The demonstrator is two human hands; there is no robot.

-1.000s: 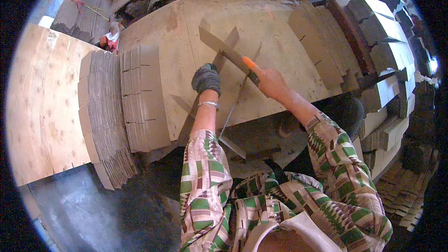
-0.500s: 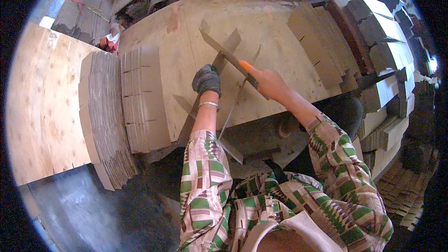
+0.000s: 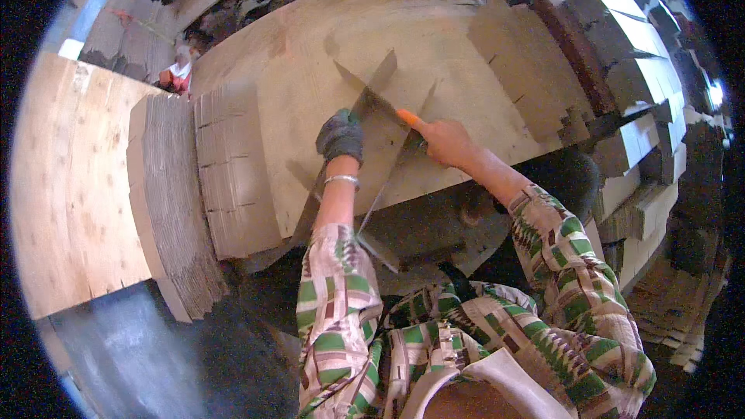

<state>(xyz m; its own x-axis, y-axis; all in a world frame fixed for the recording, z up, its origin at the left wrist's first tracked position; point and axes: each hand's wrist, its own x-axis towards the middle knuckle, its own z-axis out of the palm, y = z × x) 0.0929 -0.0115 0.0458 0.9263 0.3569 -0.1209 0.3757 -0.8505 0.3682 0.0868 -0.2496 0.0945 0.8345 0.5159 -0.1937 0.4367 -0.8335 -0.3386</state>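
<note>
Centre frame: my gloved left hand [image 3: 340,136] presses the strip [image 3: 341,157] on the board [image 3: 310,85]; right hand [image 3: 441,140] fisted round the knife [image 3: 371,97]. Stack [image 3: 233,171] at left done, this strip uncut.

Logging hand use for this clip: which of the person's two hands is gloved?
The left hand, in a dark glove, presses on the cardboard sheet. The right hand is bare and grips an orange-handled knife.

Orange knife handle [image 3: 407,117], dark grey glove [image 3: 340,136], green-brown patterned sleeves [image 3: 330,295].
</note>
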